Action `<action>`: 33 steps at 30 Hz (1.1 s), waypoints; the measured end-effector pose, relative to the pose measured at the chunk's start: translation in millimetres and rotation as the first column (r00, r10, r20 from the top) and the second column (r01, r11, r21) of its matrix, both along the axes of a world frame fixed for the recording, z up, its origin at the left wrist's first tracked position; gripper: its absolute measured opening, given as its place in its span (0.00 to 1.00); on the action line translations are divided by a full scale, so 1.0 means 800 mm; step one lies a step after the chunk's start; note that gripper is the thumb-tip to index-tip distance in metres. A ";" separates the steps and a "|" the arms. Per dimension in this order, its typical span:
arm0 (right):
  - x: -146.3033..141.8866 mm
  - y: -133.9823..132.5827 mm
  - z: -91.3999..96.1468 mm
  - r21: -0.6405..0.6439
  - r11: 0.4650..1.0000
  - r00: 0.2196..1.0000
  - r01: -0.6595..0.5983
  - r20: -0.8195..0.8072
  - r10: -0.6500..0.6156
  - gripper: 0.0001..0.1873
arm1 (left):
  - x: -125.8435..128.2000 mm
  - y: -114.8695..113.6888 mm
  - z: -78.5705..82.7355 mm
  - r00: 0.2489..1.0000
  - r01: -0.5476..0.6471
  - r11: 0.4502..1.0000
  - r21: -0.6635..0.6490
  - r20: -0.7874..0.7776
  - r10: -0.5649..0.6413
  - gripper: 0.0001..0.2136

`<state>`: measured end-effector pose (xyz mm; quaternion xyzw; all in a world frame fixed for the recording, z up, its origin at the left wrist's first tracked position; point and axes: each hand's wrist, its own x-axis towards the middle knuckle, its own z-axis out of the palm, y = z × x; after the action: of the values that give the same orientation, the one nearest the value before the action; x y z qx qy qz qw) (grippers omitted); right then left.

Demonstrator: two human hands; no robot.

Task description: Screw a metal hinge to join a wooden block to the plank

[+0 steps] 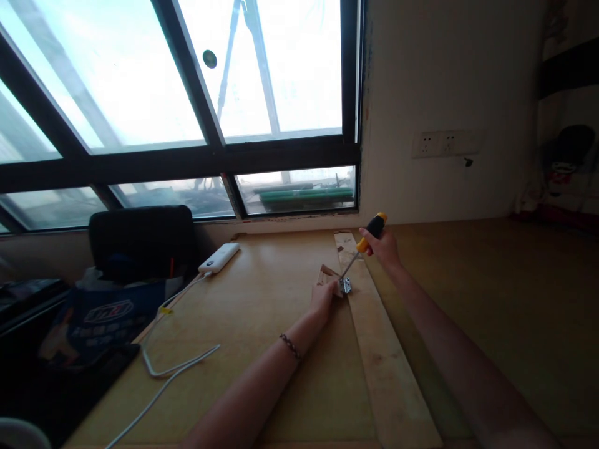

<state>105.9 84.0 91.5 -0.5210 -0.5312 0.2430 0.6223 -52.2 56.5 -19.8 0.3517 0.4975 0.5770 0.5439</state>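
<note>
My left hand (324, 295) is closed on a small wooden block (329, 273), held over the table by the edge of a long plank. A shiny metal hinge (345, 285) sits against the block's right side. In my right hand (384, 247) is a screwdriver (374, 226) with a yellow and black handle, gripped by thumb and fingers. Its shaft slants down to the left, and the tip reaches the hinge beside the block. Whether a screw is under the tip is too small to tell.
A long wooden plank (388, 368) runs along the table (299, 374). On the left lie a white power bank (219, 258) and its white cable (159, 374). Beyond the table's left edge are a black chair (140, 237) and a blue bag (107, 318). A window and wall stand behind.
</note>
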 end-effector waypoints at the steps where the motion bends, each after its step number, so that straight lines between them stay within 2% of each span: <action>1: -0.001 -0.001 0.000 -0.003 1.000 1.000 0.008 0.008 -0.008 0.23 | -0.003 0.000 0.001 0.998 0.018 1.000 0.021 -0.053 -0.017 0.13; 3: -0.002 -0.002 0.001 -0.011 1.000 1.000 0.023 0.015 -0.023 0.23 | -0.008 -0.001 0.004 0.965 0.073 0.996 0.050 -0.255 -0.058 0.11; 4: -0.001 -0.003 0.001 -0.014 1.000 1.000 0.027 0.015 -0.027 0.23 | -0.011 -0.002 0.005 0.921 0.090 0.995 0.050 -0.384 -0.064 0.12; 7: 0.001 -0.003 0.001 -0.025 0.999 1.000 0.021 0.016 -0.021 0.23 | -0.015 -0.007 0.012 0.682 0.049 0.998 0.034 -0.731 -0.009 0.18; 9: 0.003 0.000 0.000 -0.031 0.999 1.000 -0.004 0.018 0.004 0.22 | -0.015 -0.010 0.017 0.527 0.012 1.000 0.016 -0.850 0.007 0.22; 10: 0.004 0.001 -0.002 -0.033 0.999 1.000 -0.021 0.017 0.021 0.22 | -0.014 -0.012 0.019 0.475 0.024 1.000 0.007 -0.880 -0.005 0.23; 12: 0.006 0.004 -0.004 -0.030 0.998 0.998 -0.056 0.002 0.056 0.21 | -0.012 -0.014 0.022 0.425 0.076 0.997 0.004 -0.905 -0.029 0.22; 15: 0.009 0.008 -0.006 -0.022 0.991 0.991 -0.133 -0.028 0.132 0.20 | -0.011 -0.015 0.024 0.462 0.068 0.998 0.002 -0.887 -0.030 0.19; 20: 0.020 0.006 0.001 -0.072 0.944 0.942 -0.323 -0.119 0.314 0.17 | -0.014 -0.014 0.023 0.642 0.078 0.996 -0.033 -0.763 -0.075 0.13; 23: 0.029 0.005 0.003 -0.124 0.900 0.903 -0.418 -0.162 0.397 0.15 | -0.015 -0.013 0.023 0.700 0.086 0.995 -0.051 -0.708 -0.097 0.13; 27: 0.036 0.008 0.002 -0.085 0.916 0.892 -0.392 -0.277 0.356 0.14 | -0.015 -0.014 0.024 0.657 0.112 0.992 -0.051 -0.746 -0.112 0.14; 33: 0.043 0.012 0.000 -0.085 0.937 0.916 -0.338 -0.258 0.307 0.12 | -0.015 -0.017 0.030 0.496 0.079 0.996 -0.050 -0.864 -0.083 0.20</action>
<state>140.0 93.4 91.1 -0.4318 -0.5139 0.4371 0.5987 -64.1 43.2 3.8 0.6147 0.6869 0.2968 0.2495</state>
